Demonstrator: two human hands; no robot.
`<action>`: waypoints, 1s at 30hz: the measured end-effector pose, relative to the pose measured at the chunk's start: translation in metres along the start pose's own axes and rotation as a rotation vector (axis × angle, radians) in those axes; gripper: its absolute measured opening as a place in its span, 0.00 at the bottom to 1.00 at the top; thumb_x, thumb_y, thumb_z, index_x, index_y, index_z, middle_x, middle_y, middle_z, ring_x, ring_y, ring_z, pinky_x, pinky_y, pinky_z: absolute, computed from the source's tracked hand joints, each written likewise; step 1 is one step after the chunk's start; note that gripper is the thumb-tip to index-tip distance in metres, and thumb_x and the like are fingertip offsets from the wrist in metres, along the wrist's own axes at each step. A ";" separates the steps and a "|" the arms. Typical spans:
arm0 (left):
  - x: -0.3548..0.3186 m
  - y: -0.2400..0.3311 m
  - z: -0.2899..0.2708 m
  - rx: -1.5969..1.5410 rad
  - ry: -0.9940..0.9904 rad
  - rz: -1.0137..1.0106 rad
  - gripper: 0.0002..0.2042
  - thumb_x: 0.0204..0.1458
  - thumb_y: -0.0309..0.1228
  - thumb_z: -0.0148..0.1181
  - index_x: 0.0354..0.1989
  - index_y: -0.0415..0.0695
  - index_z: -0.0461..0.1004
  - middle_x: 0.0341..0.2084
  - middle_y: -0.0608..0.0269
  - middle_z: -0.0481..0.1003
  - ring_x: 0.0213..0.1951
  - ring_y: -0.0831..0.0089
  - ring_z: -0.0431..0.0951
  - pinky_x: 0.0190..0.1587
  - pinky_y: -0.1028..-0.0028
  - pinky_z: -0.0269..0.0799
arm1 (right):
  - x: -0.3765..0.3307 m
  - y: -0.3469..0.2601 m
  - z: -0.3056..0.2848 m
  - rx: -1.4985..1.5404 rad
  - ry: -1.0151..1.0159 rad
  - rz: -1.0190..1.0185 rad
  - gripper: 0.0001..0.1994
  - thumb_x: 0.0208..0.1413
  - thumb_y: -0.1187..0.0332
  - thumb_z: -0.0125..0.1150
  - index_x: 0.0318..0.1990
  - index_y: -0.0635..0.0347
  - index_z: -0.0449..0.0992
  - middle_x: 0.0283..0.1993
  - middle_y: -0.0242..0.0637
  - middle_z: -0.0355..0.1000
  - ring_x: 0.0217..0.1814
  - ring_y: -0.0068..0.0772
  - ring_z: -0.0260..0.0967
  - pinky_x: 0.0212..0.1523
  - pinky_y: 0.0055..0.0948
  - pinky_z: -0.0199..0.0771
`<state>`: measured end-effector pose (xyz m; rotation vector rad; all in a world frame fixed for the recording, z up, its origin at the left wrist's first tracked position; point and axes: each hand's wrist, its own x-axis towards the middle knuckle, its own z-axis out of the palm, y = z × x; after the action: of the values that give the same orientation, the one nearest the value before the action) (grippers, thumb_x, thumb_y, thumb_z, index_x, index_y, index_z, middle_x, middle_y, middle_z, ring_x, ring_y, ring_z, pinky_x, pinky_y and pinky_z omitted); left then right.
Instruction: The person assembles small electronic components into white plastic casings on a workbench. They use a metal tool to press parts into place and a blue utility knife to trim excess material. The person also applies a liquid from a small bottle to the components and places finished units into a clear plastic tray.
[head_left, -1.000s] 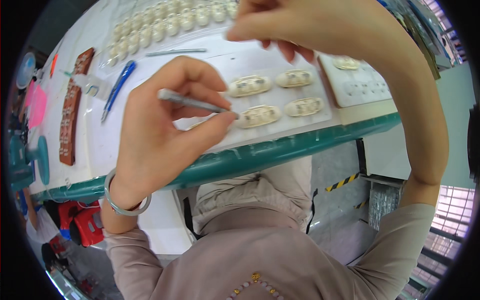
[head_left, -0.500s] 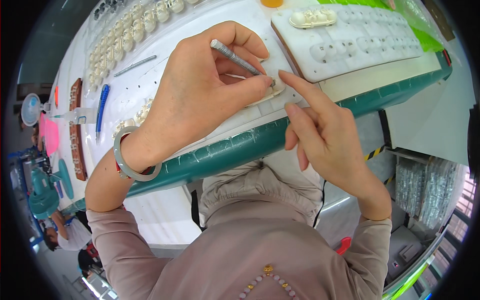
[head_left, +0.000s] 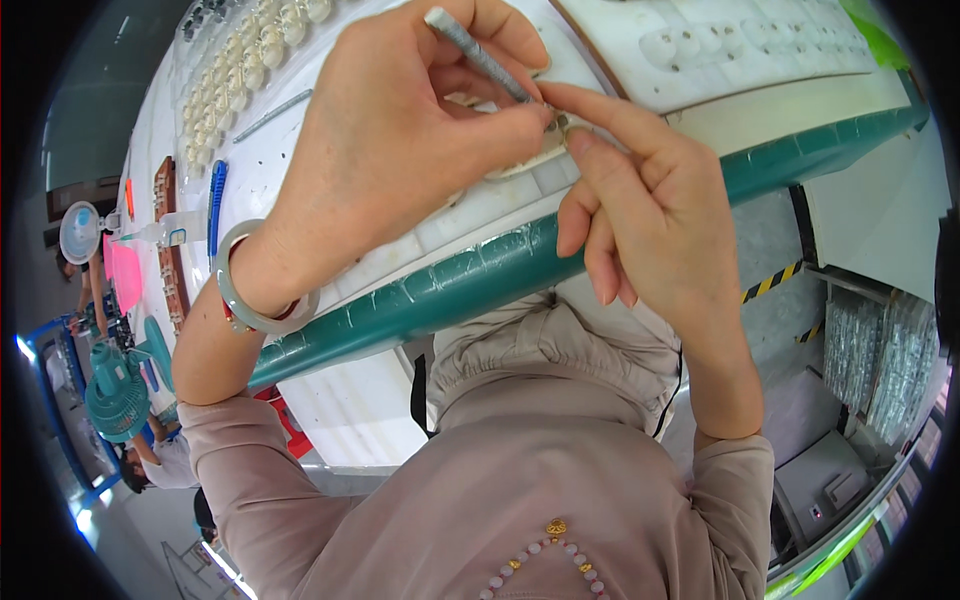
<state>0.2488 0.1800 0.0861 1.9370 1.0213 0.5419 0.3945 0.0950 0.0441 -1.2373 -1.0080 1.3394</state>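
**Slim tool pressed to a pale part at the worktop's edge**

The left hand [head_left: 400, 150] has its grip clenched around a thin grey metal tool [head_left: 478, 55], a pencil-like rod held between thumb and fingers, its tip slanting down to the spot where both hands meet. There lies a small cream-coloured oval part [head_left: 525, 160], flat on the white worktop [head_left: 300, 150] just behind the green front edge [head_left: 470, 280]; most of it is hidden under the hands, so its shape cannot be made out in full. The right hand [head_left: 650, 210] holds nothing closed: its forefinger and thumb press down on the part beside the tool's tip, the other fingers hanging curled over the green edge.

One tool and one part show at the hands. One pale bangle [head_left: 255, 300] circles the left wrist. Behind, one white moulded tray [head_left: 720, 50] with rows of hollows sits at the upper right. Further along the worktop, at the upper left, rows of similar cream parts [head_left: 240, 60] stand packed close together, too many and too small to count. One blue pen-like tool [head_left: 215, 205] lies near them, well apart from the hands.
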 end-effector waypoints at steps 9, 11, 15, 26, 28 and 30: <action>0.010 0.002 -0.009 -0.051 -0.107 0.110 0.11 0.44 0.19 0.63 0.34 0.34 0.67 0.28 0.60 0.74 0.26 0.82 0.76 0.28 0.87 0.75 | -0.001 -0.002 0.004 0.021 0.047 0.013 0.15 0.60 0.69 0.47 0.52 0.65 0.71 0.15 0.38 0.67 0.05 0.17 0.57 0.05 0.16 0.49; 0.004 0.015 -0.004 -0.012 -0.087 -0.019 0.11 0.45 0.19 0.63 0.34 0.34 0.67 0.29 0.60 0.73 0.26 0.82 0.76 0.28 0.87 0.75 | 0.000 -0.001 0.004 0.019 0.063 0.022 0.15 0.59 0.69 0.47 0.51 0.65 0.71 0.15 0.38 0.68 0.05 0.17 0.57 0.05 0.16 0.49; -0.001 0.018 -0.003 -0.051 -0.057 -0.017 0.10 0.45 0.19 0.63 0.34 0.34 0.67 0.29 0.59 0.73 0.27 0.82 0.76 0.27 0.87 0.75 | 0.000 -0.001 0.006 0.010 0.066 0.004 0.15 0.59 0.69 0.48 0.51 0.66 0.71 0.15 0.38 0.68 0.05 0.17 0.57 0.05 0.16 0.50; -0.001 0.013 -0.001 0.027 -0.040 0.074 0.09 0.43 0.19 0.62 0.32 0.36 0.68 0.25 0.63 0.73 0.25 0.85 0.73 0.26 0.88 0.71 | 0.002 -0.001 0.005 0.025 0.081 0.016 0.16 0.59 0.69 0.49 0.51 0.67 0.70 0.16 0.40 0.68 0.05 0.17 0.55 0.05 0.17 0.49; -0.001 0.011 0.002 0.109 -0.003 0.113 0.09 0.42 0.19 0.62 0.31 0.36 0.68 0.24 0.64 0.73 0.25 0.86 0.72 0.26 0.89 0.70 | 0.003 -0.001 0.006 0.053 0.080 0.030 0.16 0.59 0.69 0.49 0.51 0.68 0.70 0.16 0.40 0.69 0.05 0.17 0.55 0.05 0.17 0.49; 0.000 0.014 -0.001 0.126 -0.012 0.109 0.09 0.42 0.19 0.62 0.30 0.37 0.69 0.24 0.65 0.73 0.24 0.87 0.72 0.26 0.89 0.69 | 0.002 -0.001 0.007 0.062 0.086 0.034 0.16 0.59 0.68 0.50 0.51 0.68 0.70 0.17 0.40 0.69 0.05 0.17 0.56 0.05 0.17 0.49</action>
<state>0.2543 0.1760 0.0979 2.1148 0.9664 0.5374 0.3881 0.0980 0.0452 -1.2594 -0.8827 1.3228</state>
